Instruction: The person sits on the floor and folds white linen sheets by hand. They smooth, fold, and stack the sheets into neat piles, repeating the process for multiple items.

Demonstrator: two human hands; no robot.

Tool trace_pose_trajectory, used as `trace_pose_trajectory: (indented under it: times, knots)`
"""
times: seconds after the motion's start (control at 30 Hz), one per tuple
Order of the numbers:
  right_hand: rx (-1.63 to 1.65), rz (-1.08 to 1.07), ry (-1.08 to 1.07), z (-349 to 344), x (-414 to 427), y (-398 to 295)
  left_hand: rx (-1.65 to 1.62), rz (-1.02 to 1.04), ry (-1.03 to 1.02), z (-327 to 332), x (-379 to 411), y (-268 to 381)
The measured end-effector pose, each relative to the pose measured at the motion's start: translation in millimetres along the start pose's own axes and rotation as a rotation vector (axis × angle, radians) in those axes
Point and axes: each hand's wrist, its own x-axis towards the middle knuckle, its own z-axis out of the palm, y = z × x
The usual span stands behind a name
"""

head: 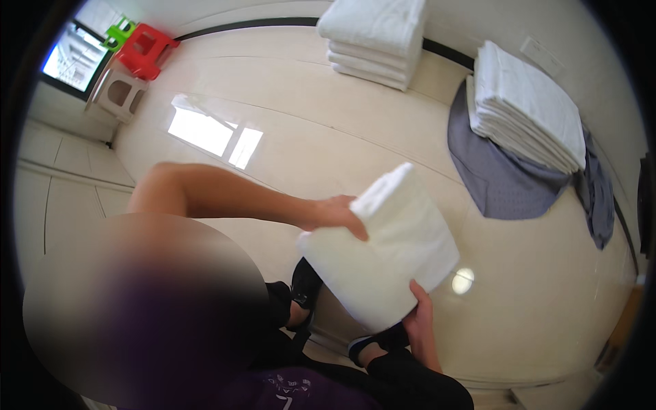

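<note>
A folded white towel [384, 251] is held up in front of me, above the tiled floor and my shoes. My left hand [338, 212] grips its upper left edge, thumb on the top face and fingers behind. At the lower right edge, my right hand [421, 307] holds it with the thumb on top and the fingers hidden beneath. A stack of folded white towels [374, 31] stands by the wall at the top. To the right, a second stack of folded white cloths [533, 102] rests on a grey cloth [502, 179] spread on the floor.
Red [146, 50], green [120, 33] and pale plastic stools [120, 95] stand at the upper left beside a window [76, 59]. A white wall plate [542, 55] is behind the right stack. Glossy floor tiles [287, 148] reflect light.
</note>
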Motion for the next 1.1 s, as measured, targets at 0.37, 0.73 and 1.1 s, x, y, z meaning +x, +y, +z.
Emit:
trace_pose_trajectory:
  times: [0.37, 0.73, 1.1]
  knots:
    - [-0.893, -0.147, -0.334, 184.4, 120.4, -96.1, -0.357, 0.389, 0.557, -259.7, -72.6, -44.3]
    - [-1.997, -0.074, -0.141, 24.2, 242.7, -195.8, 0.932, 0.358, 1.647, -272.8, 30.0, -97.5]
    - [-1.487, -0.447, 0.147, 37.4, 290.2, -154.5, -1.248, 0.535, 0.93, -220.8, 74.1, -118.5]
